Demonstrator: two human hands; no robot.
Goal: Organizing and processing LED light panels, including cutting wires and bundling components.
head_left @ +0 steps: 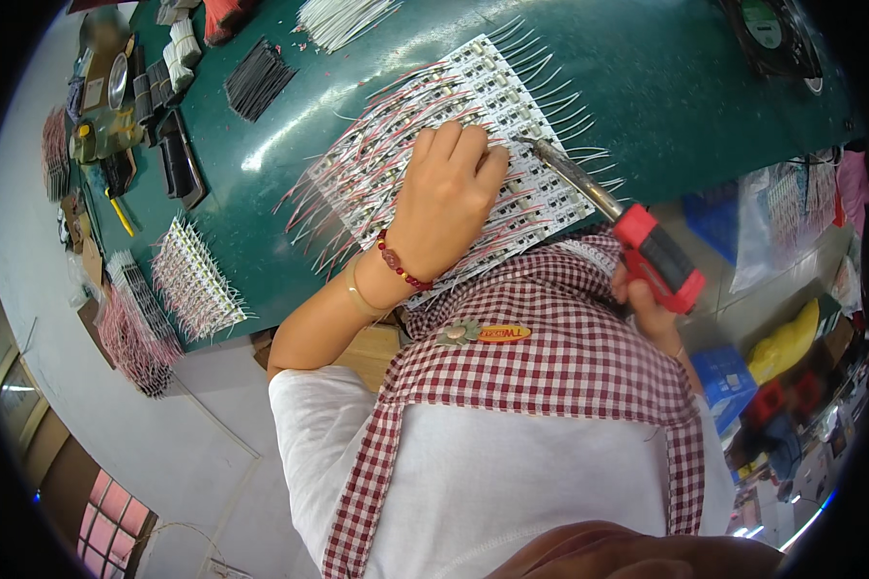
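A white panel of small circuit boards (497,82) lies on the green tabletop, close to my apron. Rows of red and white wires stick out from its left side, and pale wires fan past its right edge. Above the panel's middle is my left hand (447,193), its fingers curled together; whatever they may pinch is hidden beneath them. My right hand (644,301) grips the red and black handle of a soldering iron (655,253). The iron's metal shaft slants up and left, its tip at the panel just right of my left fingers.
Bundles of black wires (261,79) and white wires (346,17) lie at the far side. Another wired panel (196,280) sits at the left table edge, by a wired stack (143,309). A dark reel (765,34) stands far right. A blue bin (722,378) is below right.
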